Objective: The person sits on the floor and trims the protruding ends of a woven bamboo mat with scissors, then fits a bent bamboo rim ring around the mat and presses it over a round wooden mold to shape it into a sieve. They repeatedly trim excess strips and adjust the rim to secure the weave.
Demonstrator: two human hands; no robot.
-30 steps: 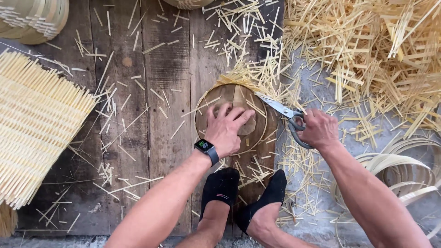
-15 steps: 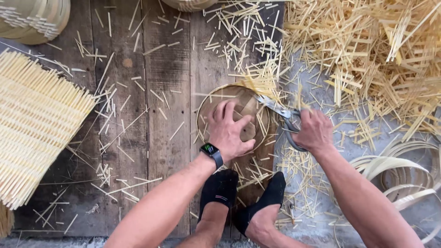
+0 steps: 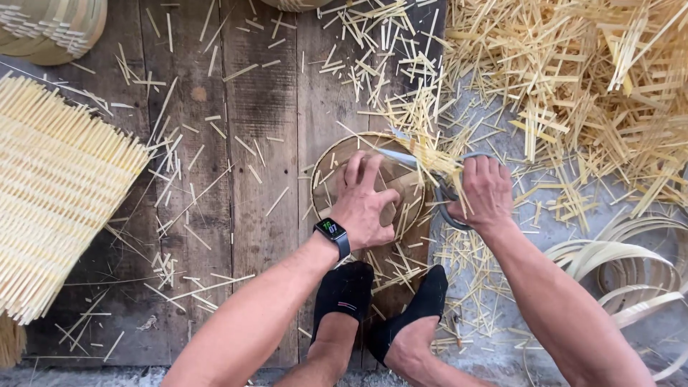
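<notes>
A small round woven bamboo basket point(image 3: 337, 168) lies on dark wooden boards. My left hand point(image 3: 365, 204), with a smartwatch on its wrist, presses flat on top of the basket. My right hand point(image 3: 487, 190) grips large metal scissors point(image 3: 408, 159) at the basket's right rim, with the blades among protruding bamboo strips. My two feet in black socks point(image 3: 344, 294) rest just below the basket.
A big pile of cut bamboo strips point(image 3: 588, 93) fills the upper right. A flat woven bamboo mat point(image 3: 57, 193) lies at the left, a stack of baskets point(image 3: 50, 29) at the top left. Coiled bamboo bands point(image 3: 623, 265) lie at the right. Offcuts litter the boards.
The basket has been turned under my left hand, and my fingers have shifted on it. The scissors have closed in along the rim, now partly hidden by strips.
</notes>
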